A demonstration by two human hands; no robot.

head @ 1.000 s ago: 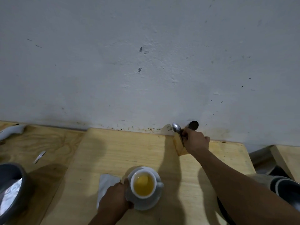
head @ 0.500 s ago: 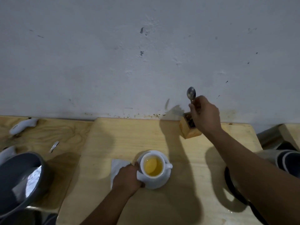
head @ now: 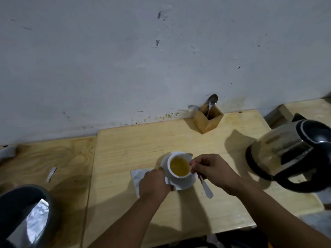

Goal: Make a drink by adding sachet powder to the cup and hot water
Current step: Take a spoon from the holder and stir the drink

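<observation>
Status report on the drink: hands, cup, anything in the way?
Left hand gripping saucer. Right hand holding spoon beside cup. Cup full of yellow liquid. Kettle off right, nothing blocking.

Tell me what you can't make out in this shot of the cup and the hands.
All in the head view:
- Spoon: only its handle shows; the right hand covers the bowl end.
- Saucer: the left hand covers its near-left rim.
- Napkin: partly under that hand.
- Kettle: cut off by the right edge.
- Cutlery holder: contents too small to count.
- Cup: blurred; undissolved powder cannot be judged.
</observation>
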